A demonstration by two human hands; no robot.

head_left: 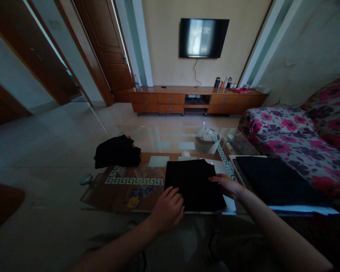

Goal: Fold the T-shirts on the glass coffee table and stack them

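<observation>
A black garment (193,183), folded into a rough rectangle, lies flat on the glass coffee table (121,200). At its near left edge, my left hand (168,207) has its fingers curled onto the cloth. My right hand (226,184) pinches the right edge, its fingers pointing left over the fabric. A pale flat sheet (230,204) shows from beneath the garment on the right. Farther left on the table rests a crumpled heap of black cloth (117,152). What kind of garment it is, I cannot tell.
To the right, a dark folded stack (280,181) lies beside the flowered sofa (283,122). Under the glass are a waste basket (204,144) and a blue and yellow packet (134,198). A low wooden cabinet (170,99) stands below the television (204,37).
</observation>
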